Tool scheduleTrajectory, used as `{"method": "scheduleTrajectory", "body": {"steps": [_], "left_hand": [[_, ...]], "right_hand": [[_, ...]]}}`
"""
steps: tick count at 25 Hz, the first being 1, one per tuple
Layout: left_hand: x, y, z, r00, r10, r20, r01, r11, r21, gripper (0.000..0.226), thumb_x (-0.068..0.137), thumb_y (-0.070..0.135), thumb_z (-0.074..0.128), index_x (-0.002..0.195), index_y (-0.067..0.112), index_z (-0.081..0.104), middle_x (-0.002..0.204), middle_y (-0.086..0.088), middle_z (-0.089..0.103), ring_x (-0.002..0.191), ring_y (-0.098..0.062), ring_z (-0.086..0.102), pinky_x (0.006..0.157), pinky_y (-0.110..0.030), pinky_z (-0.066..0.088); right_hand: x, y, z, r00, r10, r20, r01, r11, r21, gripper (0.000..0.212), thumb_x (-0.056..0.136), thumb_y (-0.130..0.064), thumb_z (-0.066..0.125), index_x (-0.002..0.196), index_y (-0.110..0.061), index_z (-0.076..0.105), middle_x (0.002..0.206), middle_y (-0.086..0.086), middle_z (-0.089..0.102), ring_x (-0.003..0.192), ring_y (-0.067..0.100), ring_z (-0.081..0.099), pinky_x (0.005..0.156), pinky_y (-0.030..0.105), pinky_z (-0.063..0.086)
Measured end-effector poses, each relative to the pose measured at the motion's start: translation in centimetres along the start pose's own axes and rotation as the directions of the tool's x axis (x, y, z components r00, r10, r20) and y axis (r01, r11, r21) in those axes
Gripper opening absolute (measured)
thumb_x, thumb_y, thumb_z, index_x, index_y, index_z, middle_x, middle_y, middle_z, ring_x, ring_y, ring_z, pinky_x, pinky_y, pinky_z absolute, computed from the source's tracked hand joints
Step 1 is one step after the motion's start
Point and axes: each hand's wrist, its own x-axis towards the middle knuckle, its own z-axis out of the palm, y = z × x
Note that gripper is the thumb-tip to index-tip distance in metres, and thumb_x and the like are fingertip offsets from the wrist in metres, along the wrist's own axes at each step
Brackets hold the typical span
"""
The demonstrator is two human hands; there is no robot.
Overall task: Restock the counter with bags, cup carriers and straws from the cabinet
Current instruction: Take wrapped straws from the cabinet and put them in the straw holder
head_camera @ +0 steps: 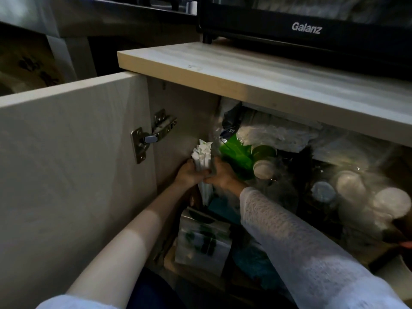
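A bundle of white paper-wrapped straws (202, 152) stands upright at the left wall inside the open cabinet. My left hand (189, 173) grips the bundle from the left. My right hand (220, 175) grips it from the right, along with some clear plastic wrap. The bundle's lower end (206, 192) shows below the hands. The wooden counter (256, 72) runs above the cabinet.
The cabinet door (73, 166) stands open at the left, with a metal hinge (151, 134). Inside are a green bag (236, 157), paper cups (264, 166), bagged white lids (367, 197) and a white printed pack (202, 239). A black Galanz oven (307, 27) sits on the counter.
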Motion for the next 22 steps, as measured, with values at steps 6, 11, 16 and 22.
{"method": "scheduleTrajectory", "body": {"steps": [6,11,16,22], "left_hand": [[1.4,-0.7,1.0,0.999,-0.028,0.037,0.035,0.978,-0.207,0.071,0.076,-0.002,0.073,0.140,-0.003,0.042,0.136,-0.020,0.054,0.125,-0.028,0.053,0.108,-0.040,0.041],[1.5,-0.7,2.3,0.999,-0.038,-0.005,0.036,0.973,-0.226,0.061,0.085,0.002,0.066,0.141,0.002,0.042,0.137,-0.016,0.053,0.127,-0.024,0.052,0.107,-0.027,0.038],[1.4,-1.5,2.4,1.000,-0.001,-0.014,-0.002,0.976,-0.218,0.060,0.082,-0.002,0.069,0.137,0.001,0.046,0.132,-0.015,0.058,0.123,-0.024,0.055,0.090,-0.014,0.040],[0.7,-1.8,2.0,0.999,0.041,-0.030,-0.044,0.989,-0.139,0.056,0.078,0.003,0.074,0.130,0.000,0.054,0.125,-0.014,0.063,0.117,-0.023,0.058,0.090,-0.017,0.042]], "right_hand": [[4.7,2.5,3.4,0.999,-0.045,0.015,0.043,0.993,0.107,0.110,0.043,-0.035,0.087,0.141,-0.010,0.043,0.134,0.010,0.056,0.125,0.026,0.053,0.103,0.041,0.046],[3.6,1.2,2.1,0.997,-0.021,0.078,0.002,0.971,0.241,0.097,0.062,-0.003,0.086,0.145,-0.009,0.037,0.128,0.015,0.058,0.105,0.020,0.062,0.077,0.030,0.057],[2.5,2.4,2.2,0.989,-0.034,0.145,-0.012,0.952,0.306,0.089,0.074,0.014,0.071,0.148,-0.007,0.026,0.111,0.017,0.056,0.066,0.001,0.057,0.043,0.010,0.045],[1.8,2.0,2.1,0.993,-0.019,0.113,-0.021,0.940,0.341,0.070,0.072,0.012,0.075,0.135,0.001,0.047,0.095,0.003,0.061,0.064,-0.002,0.058,0.043,0.006,0.042]]}}
